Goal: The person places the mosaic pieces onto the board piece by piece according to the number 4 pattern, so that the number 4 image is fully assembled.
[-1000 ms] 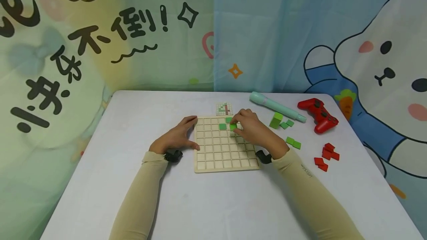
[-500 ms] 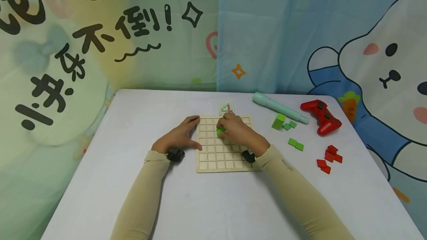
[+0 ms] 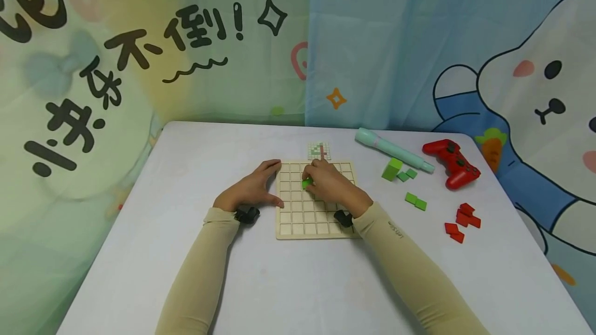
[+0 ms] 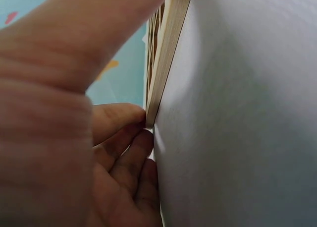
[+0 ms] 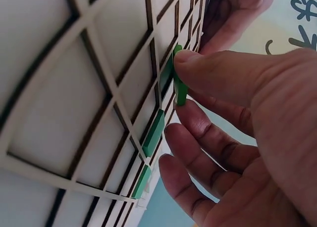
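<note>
My right hand [image 3: 332, 184] pinches a small green square tile [image 5: 181, 90] between thumb and index finger. In the right wrist view the tile stands tilted against the grid of the wooden board [image 3: 298, 217], right at one of its cells. Two more green tiles lie in nearby cells, a nearer one [image 5: 154, 133] and a lower one [image 5: 142, 182]; in the head view my right hand covers them. At the board's left side, my left hand [image 3: 251, 187] rests with thumb and fingers spread along the edge. The left wrist view shows fingertips [image 4: 136, 112] touching the board's edge.
Behind the board lies a small pattern card [image 3: 315, 150]. To the right are a green block [image 3: 392, 169], loose green tiles [image 3: 415, 201] and several red tiles [image 3: 467, 216]. A mint-green tube [image 3: 396, 150] and a red game controller [image 3: 451, 163] lie at the back right.
My right hand has moved left across the board with the green tile, then stayed nearly still over one cell. My left hand keeps its place at the board's edge.
</note>
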`<state>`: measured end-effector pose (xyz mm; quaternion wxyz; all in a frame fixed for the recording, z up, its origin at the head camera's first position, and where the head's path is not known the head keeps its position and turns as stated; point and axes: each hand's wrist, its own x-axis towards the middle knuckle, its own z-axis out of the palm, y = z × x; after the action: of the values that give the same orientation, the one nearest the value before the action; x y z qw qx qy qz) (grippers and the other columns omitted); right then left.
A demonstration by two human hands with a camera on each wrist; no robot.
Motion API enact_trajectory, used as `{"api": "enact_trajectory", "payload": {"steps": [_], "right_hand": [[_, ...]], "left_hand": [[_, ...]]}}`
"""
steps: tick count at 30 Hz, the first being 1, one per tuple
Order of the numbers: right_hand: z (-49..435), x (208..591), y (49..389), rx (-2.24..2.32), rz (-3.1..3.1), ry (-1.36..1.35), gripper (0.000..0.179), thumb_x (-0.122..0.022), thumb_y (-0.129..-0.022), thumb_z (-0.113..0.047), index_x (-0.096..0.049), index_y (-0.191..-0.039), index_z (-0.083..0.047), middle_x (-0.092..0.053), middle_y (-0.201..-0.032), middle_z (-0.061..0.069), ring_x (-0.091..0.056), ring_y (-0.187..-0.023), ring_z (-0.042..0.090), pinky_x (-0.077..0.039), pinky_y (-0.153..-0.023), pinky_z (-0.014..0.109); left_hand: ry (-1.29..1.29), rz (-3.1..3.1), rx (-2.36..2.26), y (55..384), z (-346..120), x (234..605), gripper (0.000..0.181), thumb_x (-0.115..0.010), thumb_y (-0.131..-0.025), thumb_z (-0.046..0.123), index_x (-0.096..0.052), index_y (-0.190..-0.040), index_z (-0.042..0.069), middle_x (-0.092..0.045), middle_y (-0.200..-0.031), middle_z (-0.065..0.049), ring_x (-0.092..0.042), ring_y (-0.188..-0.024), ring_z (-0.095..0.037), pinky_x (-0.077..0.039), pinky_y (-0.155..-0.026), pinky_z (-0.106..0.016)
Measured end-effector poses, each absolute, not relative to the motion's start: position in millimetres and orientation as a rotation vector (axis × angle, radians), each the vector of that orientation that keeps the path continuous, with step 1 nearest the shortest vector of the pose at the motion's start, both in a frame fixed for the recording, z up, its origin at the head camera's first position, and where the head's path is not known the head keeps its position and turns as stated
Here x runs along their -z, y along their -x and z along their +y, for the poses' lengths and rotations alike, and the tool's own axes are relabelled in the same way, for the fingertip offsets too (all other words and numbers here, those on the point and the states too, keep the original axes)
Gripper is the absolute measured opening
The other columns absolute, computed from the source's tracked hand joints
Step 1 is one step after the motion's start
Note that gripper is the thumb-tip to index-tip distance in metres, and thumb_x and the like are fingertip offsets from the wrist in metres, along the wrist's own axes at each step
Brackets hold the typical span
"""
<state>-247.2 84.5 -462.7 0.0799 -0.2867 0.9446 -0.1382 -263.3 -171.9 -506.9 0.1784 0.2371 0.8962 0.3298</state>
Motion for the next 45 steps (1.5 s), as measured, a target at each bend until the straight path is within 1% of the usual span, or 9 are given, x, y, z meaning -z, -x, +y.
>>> {"api": "enact_trajectory", "payload": {"steps": [14, 19, 24, 27, 30, 34, 39, 41, 45], "right_hand": [[85.7, 467.8, 251.0, 0.478, 2.791, 0.813, 0.016, -0.074, -0.102, -0.017, -0.072, -0.115, -0.009, -0.067, -0.115, 0.011, -0.063, -0.107, 0.029, -0.052, -0.098, 0.048], [85.4, 469.8, 249.9, 0.448, 2.814, 0.843, 0.015, -0.074, -0.101, -0.016, -0.072, -0.114, -0.009, -0.067, -0.113, 0.01, -0.062, -0.104, 0.027, -0.053, -0.094, 0.046], [90.6, 472.2, 245.2, 0.478, 2.842, 0.842, 0.021, -0.071, -0.104, -0.022, -0.071, -0.119, -0.008, -0.066, -0.113, 0.012, -0.06, -0.101, 0.028, -0.051, -0.093, 0.047], [101.5, 471.4, 239.5, 0.583, 2.885, 0.812, 0.026, -0.066, -0.107, -0.025, -0.069, -0.124, -0.006, -0.065, -0.115, 0.013, -0.06, -0.104, 0.03, -0.049, -0.096, 0.051], [119.8, 467.9, 230.5, 0.725, 2.928, 0.784, 0.027, -0.063, -0.109, -0.023, -0.068, -0.128, -0.005, -0.064, -0.118, 0.014, -0.059, -0.109, 0.032, -0.047, -0.1, 0.054], [157.3, 463.2, 214.3, 0.882, 2.988, 0.7, 0.025, -0.059, -0.111, -0.02, -0.068, -0.128, -0.005, -0.065, -0.12, 0.013, -0.06, -0.112, 0.031, -0.05, -0.099, 0.052], [212.2, 462.5, 195.5, 1.058, 3.136, 0.504, 0.023, -0.057, -0.111, -0.016, -0.07, -0.127, -0.005, -0.07, -0.117, 0.014, -0.063, -0.104, 0.027, -0.053, -0.09, 0.046], [235.1, 462.5, 188.5, 1.139, 3.182, 0.362, 0.024, -0.056, -0.112, -0.017, -0.069, -0.128, -0.005, -0.071, -0.118, 0.015, -0.062, -0.103, 0.026, -0.051, -0.088, 0.037], [278.9, 461.3, 174.8, 1.232, 3.14, 0.015, 0.034, -0.049, -0.115, -0.03, -0.067, -0.134, -0.009, -0.072, -0.122, 0.015, -0.062, -0.109, 0.024, -0.045, -0.083, 0.017]], "left_hand": [[-0.668, 2.529, -0.956, 263.2, -171.8, 506.4, 0.123, -0.095, -0.08, 0.04, -0.02, -0.172, 0.009, -0.015, -0.18, -0.008, -0.017, -0.168, -0.031, -0.029, -0.133, -0.052], [-0.675, 2.53, -0.961, 262.1, -171.6, 507.4, 0.122, -0.095, -0.081, 0.039, -0.02, -0.172, 0.008, -0.015, -0.18, -0.009, -0.017, -0.168, -0.032, -0.029, -0.132, -0.053], [-0.667, 2.524, -0.945, 261.4, -171.2, 508.2, 0.122, -0.094, -0.082, 0.041, -0.019, -0.172, 0.008, -0.014, -0.18, -0.008, -0.017, -0.168, -0.032, -0.029, -0.132, -0.053], [-0.668, 2.53, -0.934, 261.6, -170.6, 507.1, 0.122, -0.095, -0.081, 0.041, -0.019, -0.172, 0.009, -0.015, -0.18, -0.008, -0.017, -0.168, -0.032, -0.029, -0.132, -0.052], [-0.663, 2.543, -0.924, 262.0, -170.5, 506.0, 0.122, -0.095, -0.081, 0.041, -0.02, -0.172, 0.008, -0.015, -0.18, -0.008, -0.018, -0.168, -0.032, -0.029, -0.132, -0.053], [-0.663, 2.542, -0.907, 262.2, -167.9, 503.8, 0.121, -0.094, -0.082, 0.04, -0.02, -0.171, 0.007, -0.015, -0.18, -0.01, -0.018, -0.168, -0.033, -0.029, -0.132, -0.053], [-0.663, 2.54, -0.913, 261.1, -167.1, 501.9, 0.12, -0.094, -0.082, 0.039, -0.02, -0.171, 0.007, -0.015, -0.18, -0.01, -0.017, -0.168, -0.034, -0.029, -0.132, -0.054], [-0.661, 2.543, -0.913, 260.5, -167.5, 501.4, 0.12, -0.094, -0.082, 0.039, -0.02, -0.171, 0.007, -0.015, -0.18, -0.01, -0.017, -0.168, -0.034, -0.029, -0.132, -0.054], [-0.662, 2.546, -0.899, 259.7, -167.6, 501.9, 0.119, -0.094, -0.083, 0.038, -0.02, -0.171, 0.006, -0.014, -0.18, -0.011, -0.016, -0.168, -0.034, -0.029, -0.132, -0.054]]}}
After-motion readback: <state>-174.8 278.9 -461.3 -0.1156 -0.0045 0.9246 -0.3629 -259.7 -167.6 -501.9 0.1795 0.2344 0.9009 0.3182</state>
